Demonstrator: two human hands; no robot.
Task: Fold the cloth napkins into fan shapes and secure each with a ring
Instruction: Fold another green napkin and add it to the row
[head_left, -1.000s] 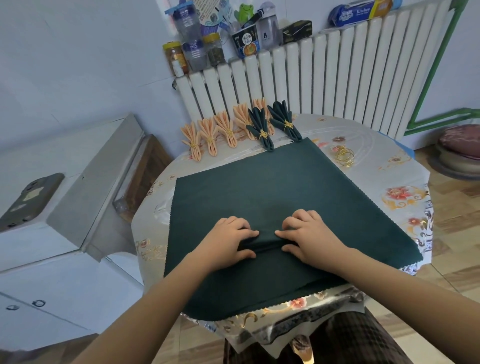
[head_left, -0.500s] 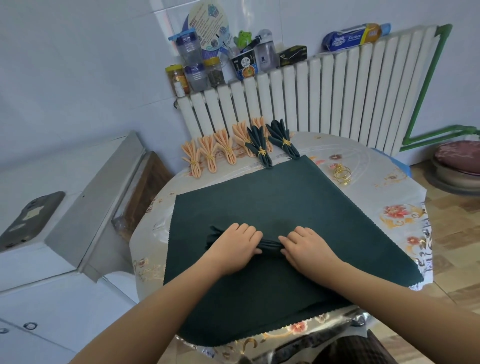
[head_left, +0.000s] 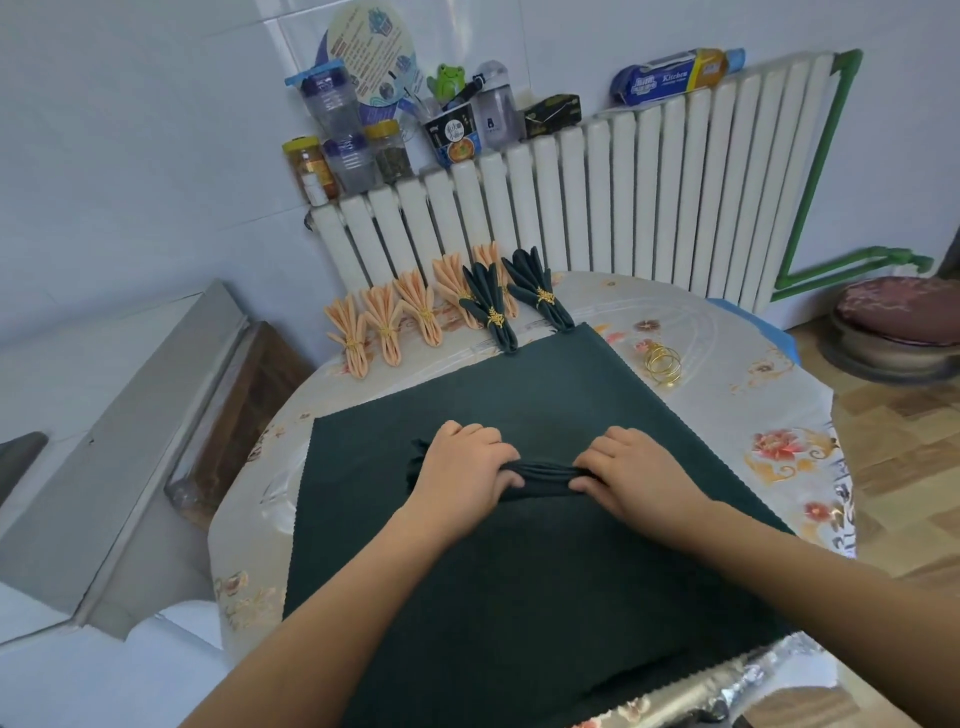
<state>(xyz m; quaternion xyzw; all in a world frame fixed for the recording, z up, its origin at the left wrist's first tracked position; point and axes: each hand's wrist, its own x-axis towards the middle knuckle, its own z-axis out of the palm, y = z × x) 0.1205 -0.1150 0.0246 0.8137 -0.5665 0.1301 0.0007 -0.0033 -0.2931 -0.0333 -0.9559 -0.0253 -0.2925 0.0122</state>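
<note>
Left hand (head_left: 462, 470) pinches the pleated band of the dark green napkin (head_left: 545, 561), fingers curled over it. A second ago the pleats sat nearer the bench's front edge; the stack has since advanced mid-cloth and thickened (folding roughly half done, by my judgement). Right hand (head_left: 631, 470) grips the same band. The napkin lies flat on the bench (head_left: 779, 415), its pleats tight and even. Spare gold rings (head_left: 663, 364) wait beyond, at right.
</note>
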